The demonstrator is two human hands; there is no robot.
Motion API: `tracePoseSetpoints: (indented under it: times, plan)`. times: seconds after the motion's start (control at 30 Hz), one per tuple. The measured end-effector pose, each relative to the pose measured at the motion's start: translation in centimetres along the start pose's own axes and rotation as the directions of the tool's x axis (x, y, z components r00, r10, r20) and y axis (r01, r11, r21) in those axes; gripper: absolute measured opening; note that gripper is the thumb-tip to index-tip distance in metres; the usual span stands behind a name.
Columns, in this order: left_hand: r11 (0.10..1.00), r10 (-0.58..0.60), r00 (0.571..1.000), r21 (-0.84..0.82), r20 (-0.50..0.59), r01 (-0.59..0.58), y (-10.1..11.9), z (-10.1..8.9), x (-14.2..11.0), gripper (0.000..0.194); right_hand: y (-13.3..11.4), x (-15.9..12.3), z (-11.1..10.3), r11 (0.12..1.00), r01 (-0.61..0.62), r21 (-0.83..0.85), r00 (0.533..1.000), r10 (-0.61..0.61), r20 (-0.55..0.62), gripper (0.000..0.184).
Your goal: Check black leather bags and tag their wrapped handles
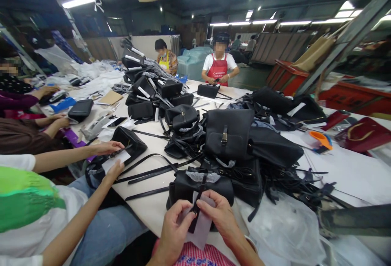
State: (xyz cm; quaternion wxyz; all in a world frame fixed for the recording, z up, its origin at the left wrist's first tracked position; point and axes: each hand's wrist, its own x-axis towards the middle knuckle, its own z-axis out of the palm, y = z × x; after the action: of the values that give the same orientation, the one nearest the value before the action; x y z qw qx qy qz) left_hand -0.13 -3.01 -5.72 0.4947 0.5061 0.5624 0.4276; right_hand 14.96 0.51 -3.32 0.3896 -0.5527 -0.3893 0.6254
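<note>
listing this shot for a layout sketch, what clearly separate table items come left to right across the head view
rounded black case, dark-screened phone, small black bag, large black flap bag with gold buckle, orange-and-blue ring, dark red bag with gold handle

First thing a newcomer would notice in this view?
Probably the heap of black bags left of centre on the long worktable, bristling with pale strips. Next, the bright red apron on the person across the table. Up close at bottom centre, the left hand and right hand pinch a thin white sheet against a black bag.
</note>
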Motion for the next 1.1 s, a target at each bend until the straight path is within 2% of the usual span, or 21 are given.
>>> tracePoseSetpoints:
  times: [0.13,0.23,0.37,0.43,0.53,0.6,0.63,0.7,0.8,0.87,0.9,0.93,1.0,1.03,1.07,1.1]
  plan:
    - [0.991,0.071,0.998,0.117,0.003,-0.07,0.1,-0.1,0.0,0.013,0.3,-0.1,-0.2,1.0,0.0,0.01,1.0,0.0,0.013,0.034]
    - [0.983,0.088,0.996,0.16,-0.01,-0.085,0.5,-0.1,0.0,0.014,0.4,-0.2,-0.3,0.999,0.045,-0.006,0.998,-0.045,0.044,0.036]
    - [0.979,0.101,0.995,0.179,0.003,-0.099,0.9,-0.1,0.0,0.014,0.5,0.0,-0.2,0.979,0.143,-0.145,0.988,-0.149,-0.033,0.03]
    - [0.981,0.08,0.996,0.18,-0.031,-0.073,0.6,-0.1,-0.1,0.012,0.5,0.2,0.0,0.976,0.13,-0.177,0.986,-0.146,-0.078,0.027]
    - [0.988,0.017,0.995,0.154,-0.096,-0.002,-0.3,-0.4,-0.3,0.025,0.3,0.5,0.1,0.988,0.095,-0.118,0.991,-0.106,-0.084,0.026]
    - [0.984,0.003,0.996,0.175,-0.085,0.012,-1.0,-0.7,-0.4,0.019,-0.1,0.4,0.2,0.995,0.068,-0.066,0.994,-0.073,-0.076,0.029]
    - [0.976,0.033,0.997,0.215,-0.068,-0.017,-1.2,-0.9,-0.6,0.012,-0.4,0.4,0.3,0.997,0.054,-0.049,0.995,-0.058,-0.077,0.029]
    - [0.933,0.173,0.985,0.319,0.012,-0.168,-1.4,-1.2,-0.8,0.005,-1.0,0.2,0.4,0.999,0.031,-0.031,0.995,-0.034,-0.091,0.03]
    - [0.808,0.397,0.89,0.375,0.223,-0.454,-1.1,-1.6,-1.1,0.019,-1.6,0.0,0.6,1.0,0.022,-0.01,0.992,-0.023,-0.123,0.029]
    - [0.794,0.409,0.845,0.322,0.345,-0.516,-0.8,-1.8,-1.3,0.021,-1.6,0.0,0.6,1.0,0.019,0.007,0.992,-0.019,-0.122,0.029]
    - [0.826,0.375,0.852,0.285,0.366,-0.486,-0.6,-1.9,-1.3,0.018,-1.5,0.0,0.5,1.0,0.021,0.011,0.994,-0.019,-0.112,0.029]
    - [0.876,0.323,0.878,0.24,0.353,-0.418,-0.4,-2.0,-1.3,0.015,-1.4,0.1,0.3,1.0,0.024,0.014,0.995,-0.022,-0.1,0.029]
    - [0.97,0.168,0.958,0.135,0.234,-0.203,0.1,-2.3,-0.9,0.018,-0.9,0.3,0.0,0.999,0.031,0.015,0.998,-0.03,-0.063,0.029]
    - [0.992,0.08,0.982,0.083,0.173,-0.095,0.4,-2.3,-0.5,0.023,-0.6,0.3,-0.2,0.999,0.037,0.014,0.998,-0.036,-0.043,0.028]
    - [0.999,0.004,0.99,0.041,0.143,-0.01,0.7,-2.3,-0.1,0.028,-0.4,0.4,-0.4,0.999,0.044,0.011,0.999,-0.044,-0.025,0.027]
    - [0.999,-0.052,0.986,0.013,0.161,0.051,1.1,-2.2,0.4,0.032,-0.2,0.5,-0.6,0.999,0.052,0.006,0.999,-0.052,-0.01,0.026]
